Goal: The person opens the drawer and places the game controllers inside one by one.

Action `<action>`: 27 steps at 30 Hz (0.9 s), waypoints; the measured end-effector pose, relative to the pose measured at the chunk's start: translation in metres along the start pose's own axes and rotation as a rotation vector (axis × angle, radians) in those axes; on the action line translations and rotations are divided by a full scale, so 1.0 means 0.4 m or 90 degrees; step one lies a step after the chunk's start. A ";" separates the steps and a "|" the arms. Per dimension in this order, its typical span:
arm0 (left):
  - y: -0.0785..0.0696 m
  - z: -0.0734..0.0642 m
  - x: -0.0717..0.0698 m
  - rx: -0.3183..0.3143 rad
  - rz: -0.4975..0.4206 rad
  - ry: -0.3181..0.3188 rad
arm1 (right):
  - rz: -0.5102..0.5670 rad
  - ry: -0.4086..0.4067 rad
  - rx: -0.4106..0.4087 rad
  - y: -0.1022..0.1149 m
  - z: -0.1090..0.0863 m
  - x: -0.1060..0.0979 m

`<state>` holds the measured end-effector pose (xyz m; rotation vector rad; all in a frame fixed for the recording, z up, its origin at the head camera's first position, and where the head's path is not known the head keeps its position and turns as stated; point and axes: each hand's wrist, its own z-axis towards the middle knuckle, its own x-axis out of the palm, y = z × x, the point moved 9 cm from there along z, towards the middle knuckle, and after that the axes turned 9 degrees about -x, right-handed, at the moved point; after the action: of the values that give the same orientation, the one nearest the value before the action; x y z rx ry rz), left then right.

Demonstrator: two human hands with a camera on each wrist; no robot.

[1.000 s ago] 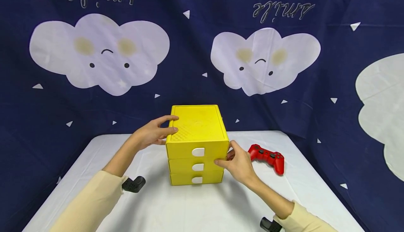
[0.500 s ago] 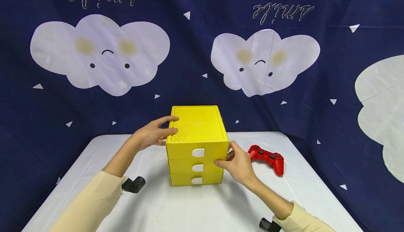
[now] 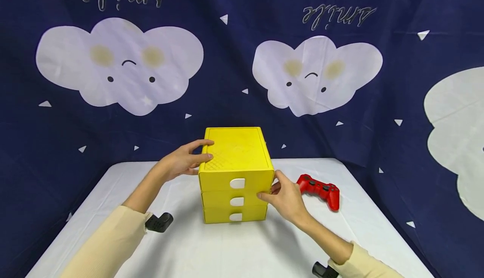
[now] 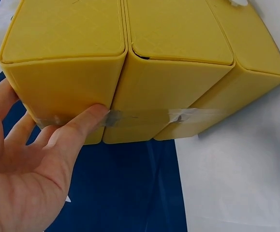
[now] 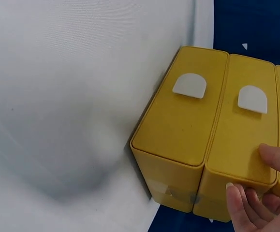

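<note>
A yellow three-drawer desktop organizer (image 3: 238, 148) stands upright on the white table, its stacked drawers all pushed in. White half-round tabs (image 5: 189, 85) mark the drawer fronts. My left hand (image 3: 180, 161) grips the upper left edge, some fingertips over the top and another finger along the side. In the left wrist view that finger lies by a strip of clear tape (image 4: 144, 117) running across the organizer's side. At the right front corner, my right hand (image 3: 289, 198) holds on with the thumb (image 5: 275, 157) against the middle drawer's front and the fingers (image 5: 239, 208) on the side wall.
A red game controller (image 3: 319, 190) lies on the table (image 3: 211, 253) just right of the right hand. Behind the table hangs a dark blue cloth (image 3: 227, 72) printed with clouds. A black wrist camera (image 3: 159, 222) sits on the left sleeve, another (image 3: 324, 270) on the right.
</note>
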<state>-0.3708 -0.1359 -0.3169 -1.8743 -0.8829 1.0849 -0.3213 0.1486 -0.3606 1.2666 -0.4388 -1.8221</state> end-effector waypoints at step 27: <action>-0.001 0.000 -0.002 0.002 0.013 0.001 | -0.013 0.197 -0.076 0.057 -0.063 0.122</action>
<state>-0.3712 -0.1364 -0.3162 -1.8864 -0.8618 1.0959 -0.2950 0.1010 -0.3842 1.4419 -0.1446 -1.6076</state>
